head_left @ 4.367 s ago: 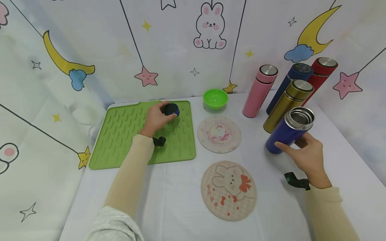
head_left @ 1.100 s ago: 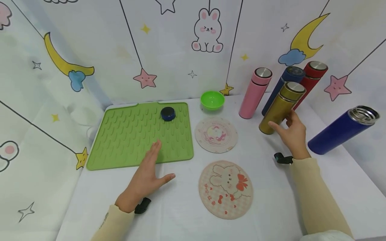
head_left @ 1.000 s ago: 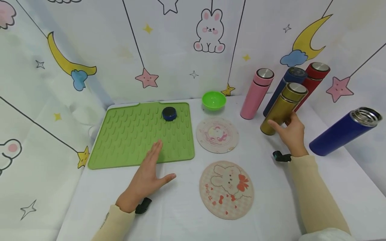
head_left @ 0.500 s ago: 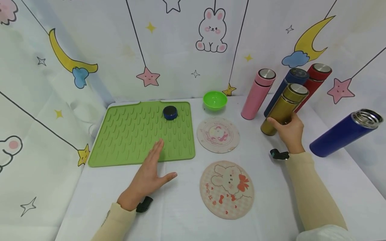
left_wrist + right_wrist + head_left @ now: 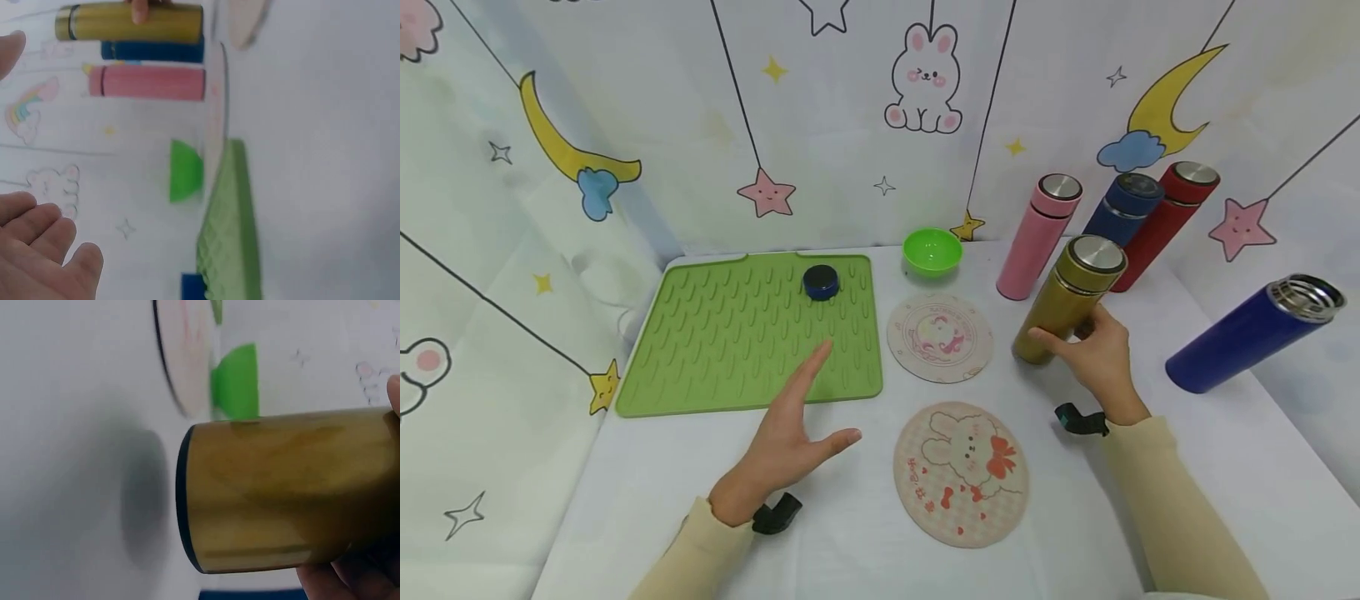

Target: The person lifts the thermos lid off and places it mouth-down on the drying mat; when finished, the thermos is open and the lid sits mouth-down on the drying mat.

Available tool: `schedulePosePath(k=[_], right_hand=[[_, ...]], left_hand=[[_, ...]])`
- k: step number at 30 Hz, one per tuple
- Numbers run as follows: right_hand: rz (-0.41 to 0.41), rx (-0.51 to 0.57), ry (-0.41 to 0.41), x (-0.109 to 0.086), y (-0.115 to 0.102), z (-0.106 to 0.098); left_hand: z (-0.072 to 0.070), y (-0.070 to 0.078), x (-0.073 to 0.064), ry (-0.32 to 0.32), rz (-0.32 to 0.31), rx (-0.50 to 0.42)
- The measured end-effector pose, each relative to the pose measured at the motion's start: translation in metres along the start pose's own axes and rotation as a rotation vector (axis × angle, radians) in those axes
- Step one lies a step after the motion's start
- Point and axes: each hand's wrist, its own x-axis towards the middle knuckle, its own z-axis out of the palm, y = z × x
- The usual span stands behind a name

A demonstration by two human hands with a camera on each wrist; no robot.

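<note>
Since the frame half a second ago, the gold bottle [image 5: 1063, 308] has come away from beside the dark blue bottle [image 5: 1116, 217], toward the person and a little left, carried by the right hand [image 5: 1097, 354]. In the head view that hand grips the bottle's lower half, its thumb on the near left side, just beyond the right edge of the small round mat [image 5: 940, 337]. The left hand [image 5: 786, 437] holds nothing — thumb and fingers spread wide by the near edge of the green mat [image 5: 722, 342], where a blue cap [image 5: 821, 283] lies. An uncapped blue bottle [image 5: 1236, 346] stands at far right; the pink bottle [image 5: 1037, 242] and red bottle [image 5: 1168, 229] stand toward the back.

The left wrist view, somewhat blurred, shows the left hand's fingers and thumb well apart, with the green bowl [image 5: 186, 172] beyond.

In the right wrist view the gold bottle's dark base is clear of the white table [image 5: 69, 456] — its shadow falls separately — and fingertips wrap it at the frame's edge.
</note>
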Motion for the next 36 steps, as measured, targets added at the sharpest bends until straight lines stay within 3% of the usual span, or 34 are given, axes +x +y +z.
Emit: schedulePosePath(k=[4,13,19,24,28,32,36], right_hand=[[-0.117,0.032,-0.08,-0.014,-0.019,0.012],[-0.472,0.077,-0.213,-0.038,-0.052,0.039],[-0.63,0.104,-0.308,-0.05,-0.069,0.046],[-0.754,0.102,-0.385,-0.054,-0.076,0.05],[-0.791,0.078,-0.402,-0.056,-0.077,0.051],[-0.803,0.069,-0.407,-0.057,-0.079,0.051],[-0.819,0.042,-0.352,-0.059,-0.082,0.051]], left_hand=[[0.002,0.02,0.012,-0.026,0.083,-0.08],[0.005,0.07,0.052,-0.076,0.428,-0.293],[-0.001,0.093,0.068,-0.179,0.551,-0.289],[-0.004,0.098,0.068,-0.264,0.658,-0.229],[-0.006,0.096,0.061,-0.293,0.708,-0.205],[-0.008,0.092,0.054,-0.282,0.713,-0.176],[-0.005,0.089,0.049,-0.204,0.728,-0.156]])
